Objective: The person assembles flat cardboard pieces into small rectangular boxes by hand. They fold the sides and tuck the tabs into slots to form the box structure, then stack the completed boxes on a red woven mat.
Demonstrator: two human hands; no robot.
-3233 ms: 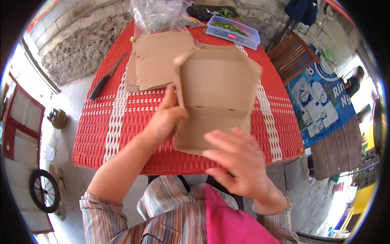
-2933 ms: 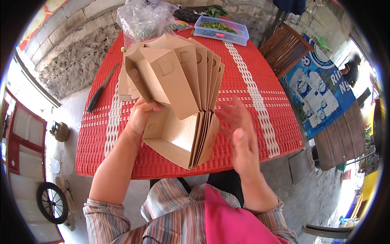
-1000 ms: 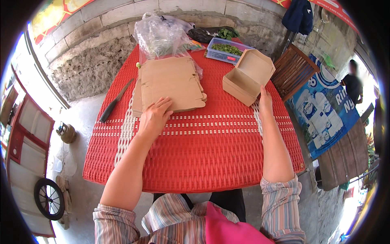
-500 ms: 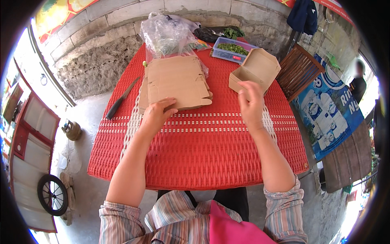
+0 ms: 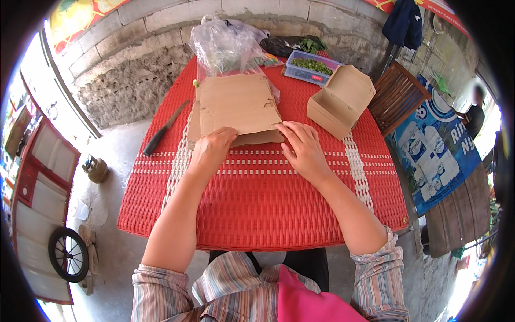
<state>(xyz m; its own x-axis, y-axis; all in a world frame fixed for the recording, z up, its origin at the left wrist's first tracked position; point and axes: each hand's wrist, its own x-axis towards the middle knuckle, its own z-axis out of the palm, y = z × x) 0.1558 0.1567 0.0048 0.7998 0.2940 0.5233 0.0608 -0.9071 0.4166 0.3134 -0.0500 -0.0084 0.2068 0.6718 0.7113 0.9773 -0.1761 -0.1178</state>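
Note:
A flattened brown cardboard box [image 5: 236, 102] tops a small stack of similar flat pieces on the red woven table. Its near edge is raised a little, and a gap shows beneath it. My left hand [image 5: 214, 150] grips that near edge at the left, fingers bent over the cardboard. At the near right corner, the fingers of my right hand [image 5: 304, 147] close on the same piece; the thumb lies below. Right of the stack stands a folded cardboard box [image 5: 332, 112] with its lid up, touched by neither hand.
A black-handled knife [image 5: 165, 129] lies left of the stack. Behind are a clear plastic bag [image 5: 225, 48], a dark plastic bag [image 5: 284, 45] and a plastic tub [image 5: 289, 71] of chopped greens. A wooden chair [image 5: 399, 91] stands at the right; a person [image 5: 475, 115] is beyond.
My right hand has moved left from beside the folded box to the flat cardboard's corner. My left hand has closed on the near edge, which has risen slightly.

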